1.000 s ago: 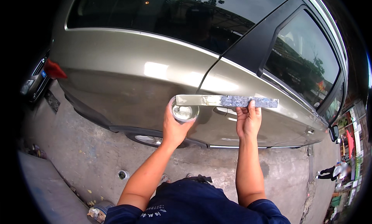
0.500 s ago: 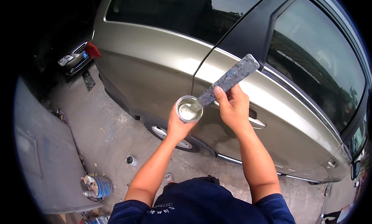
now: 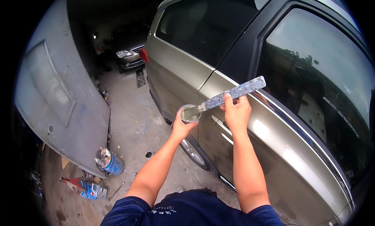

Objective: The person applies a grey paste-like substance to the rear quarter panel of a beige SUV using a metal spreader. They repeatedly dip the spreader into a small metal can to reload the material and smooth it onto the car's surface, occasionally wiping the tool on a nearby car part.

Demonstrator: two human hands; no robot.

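Note:
My left hand (image 3: 183, 129) is wrapped round a small clear cup (image 3: 182, 109) held up in front of me. Pale grey-green liquid, like paint, lies in the cup. Between thumb and fingers, my right hand (image 3: 237, 110) grips a flat mixing stick (image 3: 242, 89) crusted with grey and bluish paint. The stick slants down to the left, its lower end inside the cup; pale paint coats it near the rim. Behind both hands stands the side of a beige-gold car (image 3: 265, 124), close by, with its door handle (image 3: 221, 125) just left of my right wrist.
A grey metal door (image 3: 88, 120) stands at the left. On the concrete floor are a blue bucket (image 3: 114, 164) with clutter on top, blue-and-white containers (image 3: 93, 191) and a small open can (image 3: 149, 154). A dark car (image 3: 131, 56) is parked farther back.
My view has swung left, bringing more of the grey door and floor containers into sight. The stick lies flatter than before, its end still in the cup. Both hands keep their holds.

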